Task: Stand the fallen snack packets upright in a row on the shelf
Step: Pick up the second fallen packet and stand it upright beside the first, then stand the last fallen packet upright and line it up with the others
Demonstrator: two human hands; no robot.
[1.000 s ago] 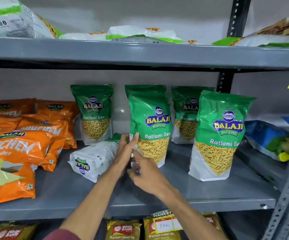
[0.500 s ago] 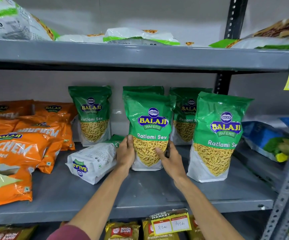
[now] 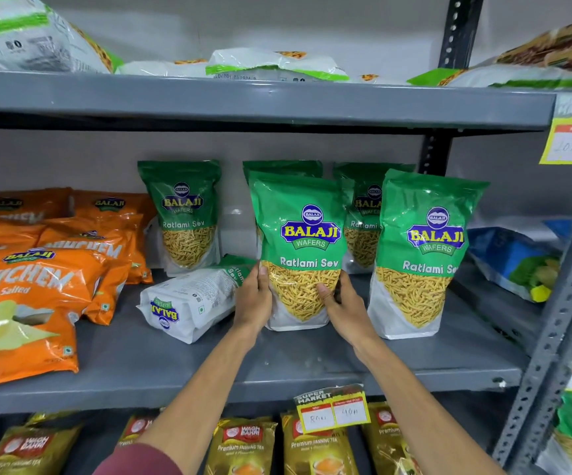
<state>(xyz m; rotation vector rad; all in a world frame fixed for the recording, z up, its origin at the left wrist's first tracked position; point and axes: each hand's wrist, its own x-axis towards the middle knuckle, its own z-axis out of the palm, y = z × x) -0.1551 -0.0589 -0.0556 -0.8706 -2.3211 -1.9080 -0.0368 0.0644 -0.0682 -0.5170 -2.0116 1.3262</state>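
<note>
An upright green-and-white plastic Ratlami Sev packet point(image 3: 300, 248) is clasped at its lower sides between the left hand point(image 3: 253, 299) and right hand point(image 3: 346, 303) on the grey metal shelf point(image 3: 277, 365), beside a fallen white-backed packet point(image 3: 188, 299).

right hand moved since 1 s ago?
Yes. The right hand went rightward from the near-left corner of the upright green Ratlami Sev packet to its right side, judged against the fallen white packet.
</note>
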